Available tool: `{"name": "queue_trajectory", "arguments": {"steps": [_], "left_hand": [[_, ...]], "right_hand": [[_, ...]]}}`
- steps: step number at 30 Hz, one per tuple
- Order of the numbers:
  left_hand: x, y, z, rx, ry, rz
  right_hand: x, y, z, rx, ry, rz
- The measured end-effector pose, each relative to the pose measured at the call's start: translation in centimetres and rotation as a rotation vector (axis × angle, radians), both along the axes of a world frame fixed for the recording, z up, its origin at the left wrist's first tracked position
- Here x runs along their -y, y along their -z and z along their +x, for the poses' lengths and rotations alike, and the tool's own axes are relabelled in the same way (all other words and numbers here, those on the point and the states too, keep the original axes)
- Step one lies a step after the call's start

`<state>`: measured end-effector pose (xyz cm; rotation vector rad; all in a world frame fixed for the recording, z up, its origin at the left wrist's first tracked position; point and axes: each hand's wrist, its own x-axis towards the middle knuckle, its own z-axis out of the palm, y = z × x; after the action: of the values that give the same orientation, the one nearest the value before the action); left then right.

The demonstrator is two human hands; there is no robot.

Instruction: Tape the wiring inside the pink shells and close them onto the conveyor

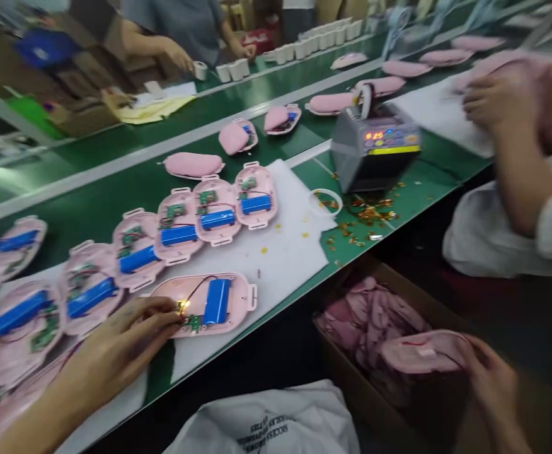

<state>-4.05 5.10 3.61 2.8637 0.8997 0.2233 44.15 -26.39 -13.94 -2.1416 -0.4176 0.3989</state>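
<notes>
Resting on the white mat of the surface (285, 252), the left hand (129, 343) lies with its fingers half curled and drawn together, the fingertips (169, 315) touching the near end of an open pink shell (207, 302), just where a small yellow light glows beside a green circuit board (193, 323). A blue battery (217, 301) sits inside that shell, just past the fingertips, with a dark wire arcing over it. Beyond the left hand runs a row of further open pink shells (181, 227), each with its own blue cell. The right hand (488, 378) is well apart, down below the surface's edge at a cardboard box (342, 366), its fingers closed around the end of a pink cover (425, 353) held over the heap of like covers in the box. Farther off from the right hand stands a grey tape dispenser (375, 154), and a co-worker's hand (491, 94) works at the blurred far corner.
</notes>
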Motion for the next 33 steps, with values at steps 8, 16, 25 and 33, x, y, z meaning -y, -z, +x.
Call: {"name": "queue_trajectory", "arguments": {"steps": [8,16,25,33], "left_hand": [[1.1,0.4,-0.1,0.091,0.139,0.083],[2.1,0.3,-1.2,0.294,-0.003,-0.143],[3.0,1.0,-0.7,0.985,-0.629,-0.701],[3.4,0.8,-0.6,0.998,-0.562,-0.675]], "right_hand": [[-24.8,-20.6,-11.7,0.067,-1.281,0.216],[-37.5,-20.5,-24.6,0.492,-1.677,0.167],[-32.6,-16.0,-21.4,0.722,-1.258,-0.127],[-30.6,-21.7,-20.6,0.319,-1.640,0.221]]}}
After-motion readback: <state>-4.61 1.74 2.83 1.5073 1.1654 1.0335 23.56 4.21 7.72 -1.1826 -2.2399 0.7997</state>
